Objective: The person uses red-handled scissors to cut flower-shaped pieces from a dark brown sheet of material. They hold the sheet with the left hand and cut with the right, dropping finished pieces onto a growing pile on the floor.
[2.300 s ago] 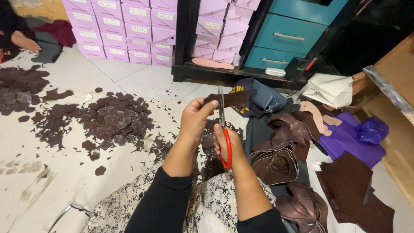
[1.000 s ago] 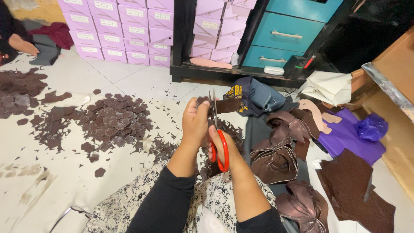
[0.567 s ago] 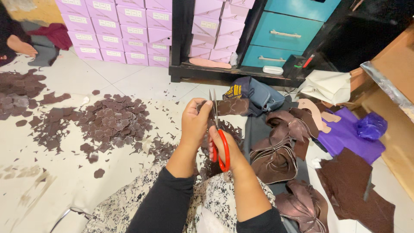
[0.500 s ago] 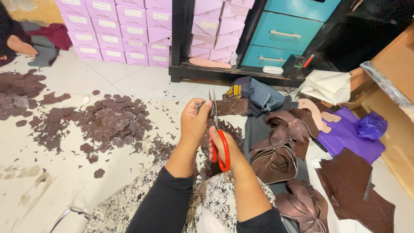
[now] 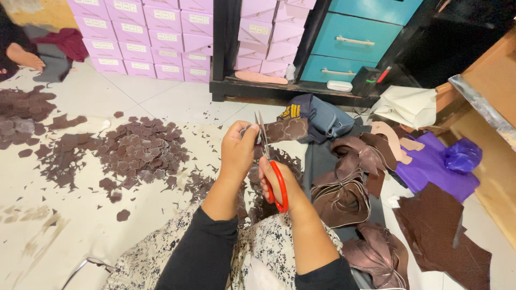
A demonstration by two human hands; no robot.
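Observation:
My left hand [image 5: 238, 151] pinches a strip of brown patterned leather [image 5: 285, 129] held up in front of me. My right hand [image 5: 277, 185] grips red-handled scissors [image 5: 270, 167], whose blades point upward and meet the strip's left end beside my left thumb. Both forearms wear black sleeves over a floral garment on my lap.
A pile of cut brown leather pieces [image 5: 137, 147] lies on the white floor to the left, more pieces [image 5: 21, 107] farther left. Folded brown leather strips [image 5: 349, 182], a purple sheet [image 5: 430, 166] and a dark sheet [image 5: 441, 231] lie right. Pink boxes [image 5: 156, 32] and teal drawers [image 5: 355, 43] stand behind. Another person's hand [image 5: 24, 56] rests top left.
The strip and scissors sank slightly from where they were held two seconds ago, and the scissor blades have worked along the strip's left end. Hands stay in nearly the same place.

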